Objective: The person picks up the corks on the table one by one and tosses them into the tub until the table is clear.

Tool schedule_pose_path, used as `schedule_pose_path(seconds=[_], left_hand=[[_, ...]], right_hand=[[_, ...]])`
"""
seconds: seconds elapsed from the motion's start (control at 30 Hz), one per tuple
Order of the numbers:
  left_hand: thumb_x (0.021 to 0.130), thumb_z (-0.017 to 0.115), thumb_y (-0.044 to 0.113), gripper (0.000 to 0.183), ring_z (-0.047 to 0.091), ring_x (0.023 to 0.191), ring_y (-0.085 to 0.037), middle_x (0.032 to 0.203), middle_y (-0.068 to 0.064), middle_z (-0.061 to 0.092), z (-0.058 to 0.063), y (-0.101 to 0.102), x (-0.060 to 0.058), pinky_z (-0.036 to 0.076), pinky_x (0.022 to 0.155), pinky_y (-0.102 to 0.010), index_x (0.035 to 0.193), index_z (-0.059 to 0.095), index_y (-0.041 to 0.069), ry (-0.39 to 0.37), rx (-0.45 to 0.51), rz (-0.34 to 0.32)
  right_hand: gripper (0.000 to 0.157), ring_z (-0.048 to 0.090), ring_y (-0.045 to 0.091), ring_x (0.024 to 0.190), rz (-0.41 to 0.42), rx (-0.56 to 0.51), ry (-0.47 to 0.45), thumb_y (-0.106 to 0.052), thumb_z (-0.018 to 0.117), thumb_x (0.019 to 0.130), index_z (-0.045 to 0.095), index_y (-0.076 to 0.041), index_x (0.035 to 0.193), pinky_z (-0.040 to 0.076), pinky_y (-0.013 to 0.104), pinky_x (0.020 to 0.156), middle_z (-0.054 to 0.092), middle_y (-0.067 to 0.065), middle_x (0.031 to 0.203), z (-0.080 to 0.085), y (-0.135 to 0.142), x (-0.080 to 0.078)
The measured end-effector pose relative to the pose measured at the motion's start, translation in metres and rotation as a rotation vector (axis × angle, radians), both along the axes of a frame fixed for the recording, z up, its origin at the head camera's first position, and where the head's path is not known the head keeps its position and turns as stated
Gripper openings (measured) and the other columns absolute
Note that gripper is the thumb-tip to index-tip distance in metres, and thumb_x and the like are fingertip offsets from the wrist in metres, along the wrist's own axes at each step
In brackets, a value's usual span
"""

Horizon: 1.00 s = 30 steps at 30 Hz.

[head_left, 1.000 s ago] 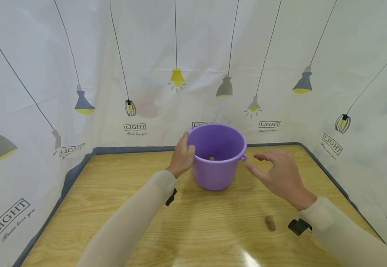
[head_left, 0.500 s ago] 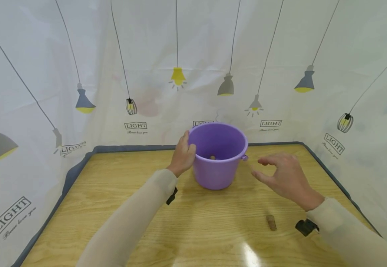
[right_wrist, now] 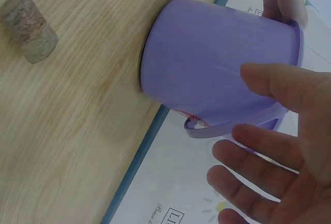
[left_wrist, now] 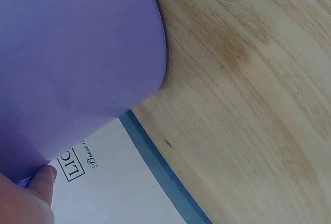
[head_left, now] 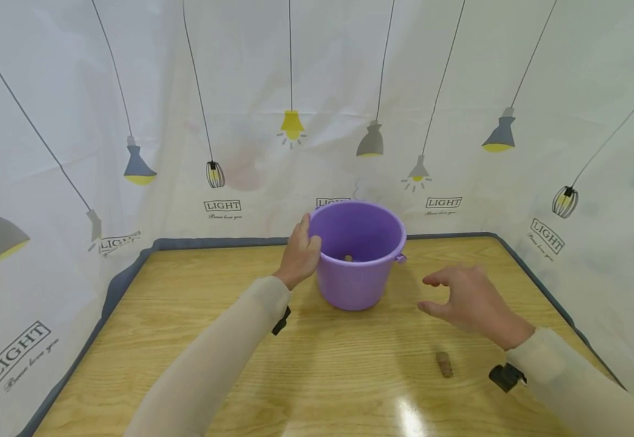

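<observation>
A purple bucket [head_left: 354, 285] stands upright toward the back of the table. My left hand [head_left: 299, 255] grips its rim at the left side, thumb over the edge. A small pale round spot [head_left: 348, 258] shows at the bottom inside the bucket. To the right, apart from the bucket, my right hand [head_left: 467, 297] hovers with thumb and fingers spread and nothing between them. A brown cork [head_left: 444, 365] lies on the table just below that hand in the head view. In the right wrist view the bucket's handle [right_wrist: 232, 125] hangs along its far side.
The wooden table [head_left: 213, 376] has a blue-grey border [head_left: 224, 244] along its back and sides. Behind it hangs a pale cloth [head_left: 251, 79] printed with lamps and lettering. Each wrist carries a small black camera [head_left: 507, 376].
My right hand has drawn away from the bucket's rim, to the right and lower. My left hand, the bucket and the cork have stayed in place.
</observation>
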<state>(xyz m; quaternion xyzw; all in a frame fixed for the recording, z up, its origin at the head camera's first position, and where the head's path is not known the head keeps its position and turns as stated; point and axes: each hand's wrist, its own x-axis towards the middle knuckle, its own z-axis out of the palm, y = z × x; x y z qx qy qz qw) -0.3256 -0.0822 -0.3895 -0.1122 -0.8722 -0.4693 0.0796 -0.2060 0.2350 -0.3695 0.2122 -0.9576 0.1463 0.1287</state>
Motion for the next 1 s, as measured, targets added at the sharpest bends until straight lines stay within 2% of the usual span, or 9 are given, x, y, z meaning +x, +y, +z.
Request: schedule_pose_path(seconds=[0.23, 0.37, 0.5, 0.7, 0.8, 1.0], left_hand=[[0.100, 0.034, 0.020, 0.069, 0.025, 0.153, -0.034, 0.166, -0.019, 0.025, -0.001, 0.000, -0.001, 0.020, 0.125, -0.049, 0.164, 0.015, 0.002, 0.004, -0.003, 0.003], [0.100, 0.035, 0.020, 0.069, 0.026, 0.152, -0.034, 0.165, -0.020, 0.027, -0.001, 0.001, -0.001, 0.021, 0.124, -0.048, 0.163, 0.016, 0.002, 0.011, -0.008, 0.010], [0.100, 0.035, 0.020, 0.069, 0.027, 0.152, -0.034, 0.165, -0.020, 0.028, -0.001, 0.001, 0.000, 0.021, 0.124, -0.048, 0.163, 0.016, 0.002, 0.015, -0.010, 0.015], [0.100, 0.034, 0.020, 0.069, 0.025, 0.153, -0.034, 0.166, -0.019, 0.026, -0.001, 0.000, 0.000, 0.020, 0.125, -0.048, 0.163, 0.016, 0.002, 0.009, -0.004, 0.007], [0.100, 0.034, 0.021, 0.069, 0.025, 0.153, -0.033, 0.166, -0.019, 0.026, -0.001, -0.001, 0.000, 0.021, 0.124, -0.049, 0.163, 0.015, 0.002, 0.002, -0.002, 0.004], [0.100, 0.034, 0.020, 0.069, 0.025, 0.152, -0.033, 0.166, -0.019, 0.026, -0.001, 0.000, 0.000, 0.021, 0.125, -0.048, 0.163, 0.015, 0.002, 0.008, 0.001, 0.002]], right_hand=[[0.044, 0.071, 0.030, 0.093, 0.019, 0.031, -0.034, -0.035, 0.087, 0.079, 0.078, -0.005, 0.110, 0.045, 0.068, 0.091, 0.077, 0.008, 0.101, -0.006, 0.002, 0.002], [0.041, 0.071, 0.028, 0.091, 0.022, 0.043, -0.050, -0.034, 0.088, 0.078, 0.079, -0.007, 0.107, 0.043, 0.072, 0.092, 0.077, 0.005, 0.098, -0.007, 0.003, 0.004], [0.039, 0.070, 0.024, 0.088, 0.023, 0.085, -0.092, -0.033, 0.089, 0.077, 0.079, -0.008, 0.106, 0.049, 0.064, 0.089, 0.076, 0.002, 0.096, -0.010, 0.005, 0.005], [0.040, 0.069, 0.022, 0.086, 0.039, 0.123, -0.148, -0.034, 0.090, 0.076, 0.079, -0.008, 0.105, 0.051, 0.061, 0.087, 0.076, 0.000, 0.095, -0.016, 0.008, 0.006], [0.041, 0.069, 0.021, 0.086, 0.054, 0.133, -0.174, -0.035, 0.090, 0.075, 0.079, -0.008, 0.104, 0.054, 0.056, 0.083, 0.075, 0.000, 0.094, -0.019, 0.009, 0.007], [0.045, 0.069, 0.020, 0.086, 0.068, 0.173, -0.214, -0.037, 0.091, 0.074, 0.078, -0.008, 0.105, 0.048, 0.061, 0.087, 0.076, -0.001, 0.095, -0.025, 0.011, 0.009]])
